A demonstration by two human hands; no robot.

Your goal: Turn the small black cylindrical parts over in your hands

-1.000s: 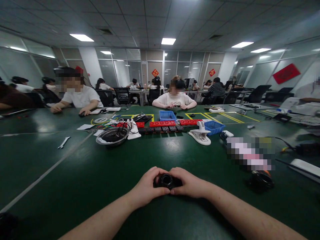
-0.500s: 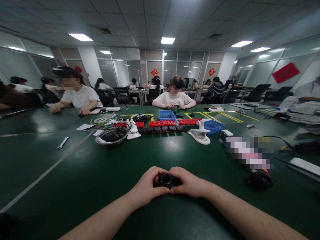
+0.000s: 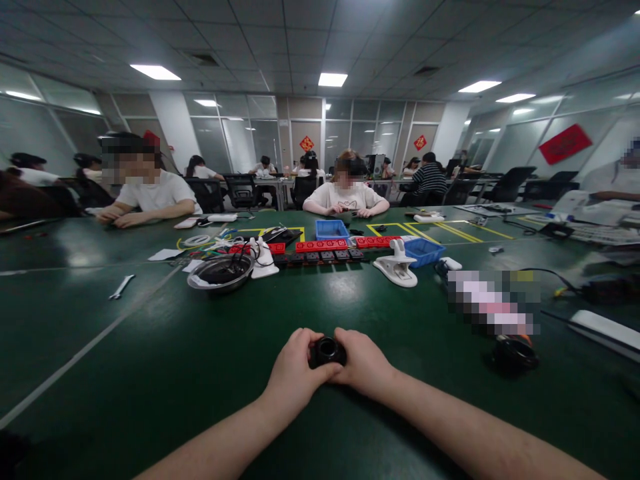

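Note:
A small black round part (image 3: pixel 329 349) with a round opening on top is held between both hands, low over the green table (image 3: pixel 200 373). My left hand (image 3: pixel 299 365) grips its left side, the thumb across the near side. Wrapped round the right side is my right hand (image 3: pixel 361 360), its thumb hidden behind the left thumb's tip. The two hands touch at the near side of the part. Whether the part rests on the table cannot be seen.
Beyond the hands lie a metal bowl (image 3: pixel 220 273), red sockets (image 3: pixel 321 246), a white clip stand (image 3: pixel 399 267) and blue trays (image 3: pixel 424 251). A wrench (image 3: pixel 121 287) is on the left, a black ring-shaped part (image 3: pixel 515 353) on the right. People sit across the table.
Both hands have closed more tightly round the black part, my right hand's fingers shifting along its side. The view has moved slightly. The person at the left has brought their hands together.

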